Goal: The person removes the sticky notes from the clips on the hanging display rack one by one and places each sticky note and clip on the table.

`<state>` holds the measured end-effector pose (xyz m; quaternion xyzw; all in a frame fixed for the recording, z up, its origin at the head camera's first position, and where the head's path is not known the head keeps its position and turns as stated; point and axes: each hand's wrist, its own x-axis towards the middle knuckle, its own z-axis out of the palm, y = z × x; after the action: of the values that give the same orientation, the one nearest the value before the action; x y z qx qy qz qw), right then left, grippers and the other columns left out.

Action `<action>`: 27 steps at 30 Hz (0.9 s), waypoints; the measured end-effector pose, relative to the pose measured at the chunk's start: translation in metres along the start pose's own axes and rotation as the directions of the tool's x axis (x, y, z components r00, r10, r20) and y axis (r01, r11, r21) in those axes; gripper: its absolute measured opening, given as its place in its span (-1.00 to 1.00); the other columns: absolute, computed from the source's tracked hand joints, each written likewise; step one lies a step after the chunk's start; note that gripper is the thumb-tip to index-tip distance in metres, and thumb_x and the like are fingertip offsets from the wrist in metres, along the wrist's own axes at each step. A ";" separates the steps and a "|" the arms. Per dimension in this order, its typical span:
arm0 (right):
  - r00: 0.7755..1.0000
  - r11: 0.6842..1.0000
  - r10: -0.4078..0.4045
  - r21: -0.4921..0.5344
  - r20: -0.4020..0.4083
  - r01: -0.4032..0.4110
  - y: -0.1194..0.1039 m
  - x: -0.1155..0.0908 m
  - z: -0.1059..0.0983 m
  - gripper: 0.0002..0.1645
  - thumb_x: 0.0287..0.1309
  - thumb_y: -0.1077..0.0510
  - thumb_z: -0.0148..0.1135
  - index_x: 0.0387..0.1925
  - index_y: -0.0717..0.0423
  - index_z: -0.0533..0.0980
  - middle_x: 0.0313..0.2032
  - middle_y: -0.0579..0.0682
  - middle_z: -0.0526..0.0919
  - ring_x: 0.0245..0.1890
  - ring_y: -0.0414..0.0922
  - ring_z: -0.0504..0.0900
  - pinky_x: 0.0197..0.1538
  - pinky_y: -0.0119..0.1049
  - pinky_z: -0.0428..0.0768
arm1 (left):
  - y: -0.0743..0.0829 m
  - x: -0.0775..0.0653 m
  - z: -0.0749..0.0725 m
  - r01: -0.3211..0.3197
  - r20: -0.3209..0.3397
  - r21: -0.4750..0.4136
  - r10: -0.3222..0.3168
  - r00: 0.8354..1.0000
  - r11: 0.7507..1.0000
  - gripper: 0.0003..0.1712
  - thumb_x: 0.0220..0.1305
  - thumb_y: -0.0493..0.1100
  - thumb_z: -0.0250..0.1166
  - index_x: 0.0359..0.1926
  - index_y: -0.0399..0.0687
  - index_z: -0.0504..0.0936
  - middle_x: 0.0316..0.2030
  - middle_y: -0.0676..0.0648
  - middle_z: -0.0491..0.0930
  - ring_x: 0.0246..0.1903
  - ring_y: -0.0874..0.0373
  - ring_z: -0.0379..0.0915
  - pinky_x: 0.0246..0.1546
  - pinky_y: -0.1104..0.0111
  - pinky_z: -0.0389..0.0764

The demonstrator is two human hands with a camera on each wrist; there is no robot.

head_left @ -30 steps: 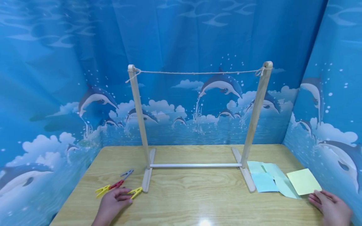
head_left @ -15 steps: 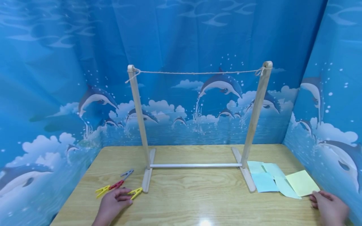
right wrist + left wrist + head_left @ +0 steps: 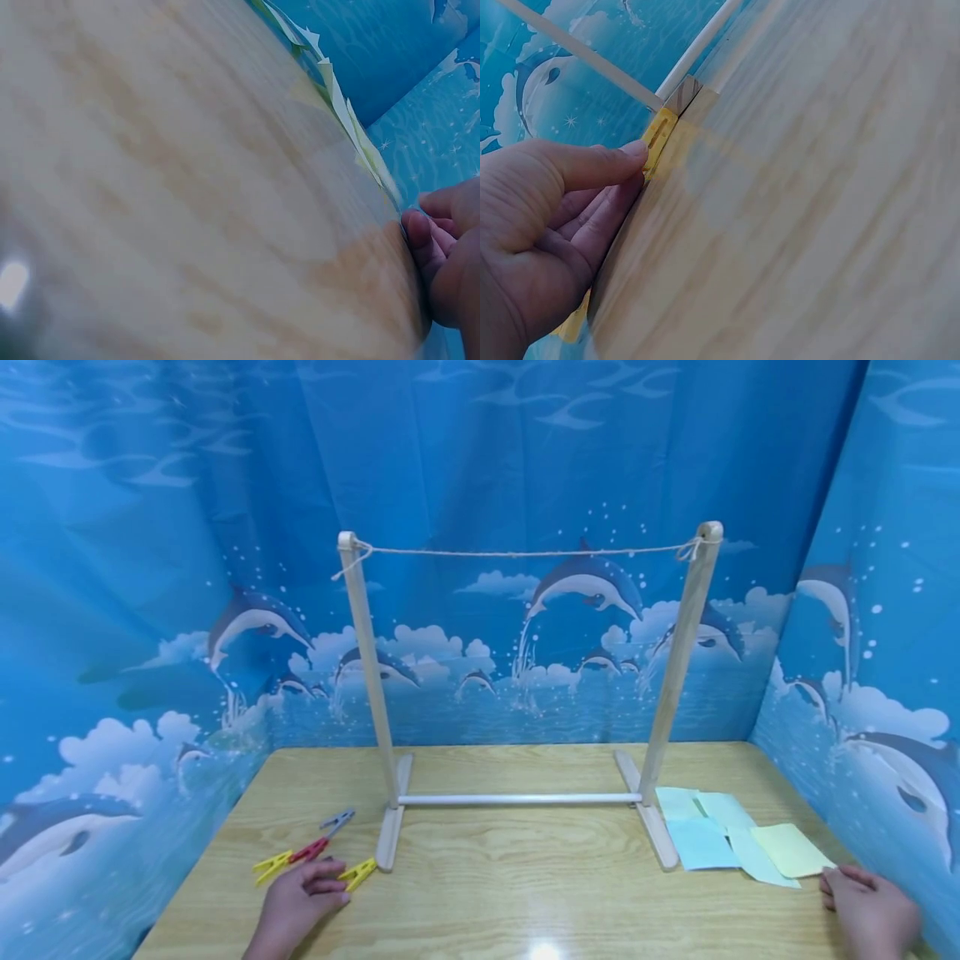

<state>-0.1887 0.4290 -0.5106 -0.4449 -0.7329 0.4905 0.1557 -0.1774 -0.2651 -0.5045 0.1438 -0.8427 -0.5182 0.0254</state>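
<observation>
At the table's left, my left hand (image 3: 296, 897) pinches one end of a yellow clothespin (image 3: 358, 874) beside the stand's left foot. The left wrist view shows thumb and fingertips at that clothespin (image 3: 658, 139), which lies on the wood. Behind this hand lie a second yellow clothespin (image 3: 272, 865), a red one (image 3: 309, 849) and a grey one (image 3: 338, 818). Over on the right, my right hand (image 3: 873, 906) pinches the near corner of a pale yellow paper square (image 3: 791, 850). That square overlaps several pale green and blue paper squares (image 3: 701, 843). The right wrist view shows the papers only edge-on.
A wooden stand with two posts (image 3: 678, 668) stands mid-table. A thin string (image 3: 517, 554) is tied between the post tops, and a white rod (image 3: 517, 799) joins the feet. Dolphin-printed curtains (image 3: 465, 460) enclose the wooden table (image 3: 510, 893) at back and sides.
My right hand has shifted slightly left and down, and the yellow paper has come lower and flatter over the other sheets. The left hand and its clothespin have barely moved.
</observation>
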 end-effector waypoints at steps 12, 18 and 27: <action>0.994 0.994 -0.101 -0.031 0.033 0.102 0.011 0.005 0.000 -0.33 0.40 0.08 0.09 0.37 0.37 0.21 0.08 0.48 0.43 -0.72 -0.46 0.35 -0.67 -0.45 0.52 | -0.002 -0.005 -0.007 -0.008 0.022 -0.140 0.011 1.000 0.990 -0.36 -0.13 -0.38 0.55 0.09 -0.25 0.62 -0.01 -0.20 0.65 -0.23 0.14 0.66 -0.23 0.41 0.68; 0.991 0.993 -0.117 -0.022 0.058 0.118 0.006 0.000 -0.003 -0.26 0.36 -0.02 0.14 0.39 0.30 0.22 0.17 0.44 0.40 -0.65 -0.49 0.36 -0.65 -0.44 0.53 | -0.002 -0.005 -0.012 -0.025 0.008 -0.171 0.027 1.000 0.985 -0.34 -0.10 -0.39 0.54 0.12 -0.30 0.59 -0.07 -0.21 0.67 -0.24 0.23 0.64 -0.22 0.43 0.67; 0.946 0.963 -0.268 0.088 0.182 0.255 -0.013 -0.021 -0.010 -0.18 0.26 -0.08 0.27 0.37 0.29 0.26 -0.44 -0.66 0.38 -0.48 -0.62 0.47 -0.47 -0.38 0.66 | 0.011 -0.009 -0.021 -0.130 -0.044 -0.196 0.124 0.991 0.972 -0.36 -0.04 -0.40 0.51 0.14 -0.33 0.57 -0.08 -0.23 0.68 -0.22 0.23 0.66 -0.25 0.41 0.68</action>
<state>-0.1769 0.4165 -0.4903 -0.2891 -0.7812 0.5291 0.1618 -0.1676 -0.2758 -0.4839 0.0944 -0.7938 -0.5947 0.0857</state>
